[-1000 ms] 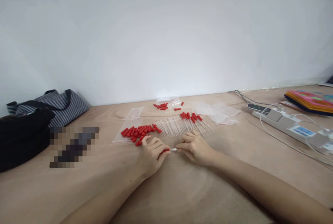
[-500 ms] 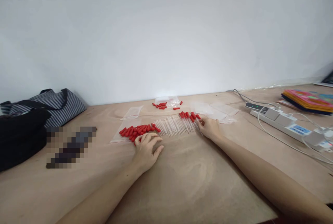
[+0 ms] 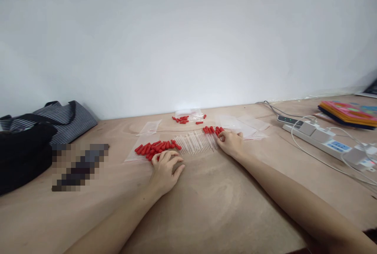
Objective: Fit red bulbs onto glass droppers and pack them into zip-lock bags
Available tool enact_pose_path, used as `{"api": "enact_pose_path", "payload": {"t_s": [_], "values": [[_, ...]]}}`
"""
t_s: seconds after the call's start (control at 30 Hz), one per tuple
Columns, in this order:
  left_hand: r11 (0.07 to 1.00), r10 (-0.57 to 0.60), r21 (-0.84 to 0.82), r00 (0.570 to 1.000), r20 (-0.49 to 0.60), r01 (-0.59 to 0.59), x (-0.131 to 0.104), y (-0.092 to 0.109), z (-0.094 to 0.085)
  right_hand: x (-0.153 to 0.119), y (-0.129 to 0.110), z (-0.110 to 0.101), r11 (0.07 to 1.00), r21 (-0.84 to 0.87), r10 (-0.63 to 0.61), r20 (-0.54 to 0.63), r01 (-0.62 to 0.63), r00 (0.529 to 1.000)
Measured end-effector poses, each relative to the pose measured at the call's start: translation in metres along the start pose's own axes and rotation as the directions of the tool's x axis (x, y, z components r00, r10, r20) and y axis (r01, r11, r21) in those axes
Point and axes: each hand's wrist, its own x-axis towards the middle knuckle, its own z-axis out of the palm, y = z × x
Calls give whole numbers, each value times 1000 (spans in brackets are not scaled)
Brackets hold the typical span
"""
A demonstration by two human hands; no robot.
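Observation:
Resting at the near edge of a pile of red rounded pieces (image 3: 149, 148), my left hand (image 3: 166, 172) has loosely curved fingers that are apart. My right hand (image 3: 231, 142) pinches at the right end of a row of thin, pale see-through sticks (image 3: 194, 143). Its fingertips cover most of the stick they close on; red pieces (image 3: 212, 129) show just beyond them, along the far ends of the rightmost sticks. The row lies side by side on the wooden table (image 3: 206, 207), between my two hands.
Loose red pieces (image 3: 184, 119) and a clear bag lie near the wall. Flat clear bags (image 3: 229, 123) lie behind my right hand. A white power strip (image 3: 330, 144) with cables is at right, near colourful sheets (image 3: 350, 112). Bags (image 3: 64, 120) and a blurred dark object (image 3: 82, 167) are at left.
My right hand has moved slightly left, bringing a red-tipped stick against the right end of the row. My left hand stays in place.

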Motion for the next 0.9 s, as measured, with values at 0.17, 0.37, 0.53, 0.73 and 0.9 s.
{"api": "enact_pose_path", "payload": {"t_s": [0.17,0.37,0.53,0.73,0.9], "values": [[1000,1,0,1000,2,-1,0,0,0,1,3,-1,999,-18,50,5,-50,999],[1000,-7,0,1000,15,7,0,2,-2,3,2,0,998,-68,-16,39,19,999],[1000,-19,-6,1000,25,19,0,3,-3,8,-6,-1,992,-123,-7,89,18,996],[1000,-14,-9,1000,18,14,-1,3,-3,11,-13,-1,987,-158,19,113,0,993],[1000,-6,-11,1000,17,6,-1,1,-2,13,-16,-1,978,-207,54,140,-24,989]]}}
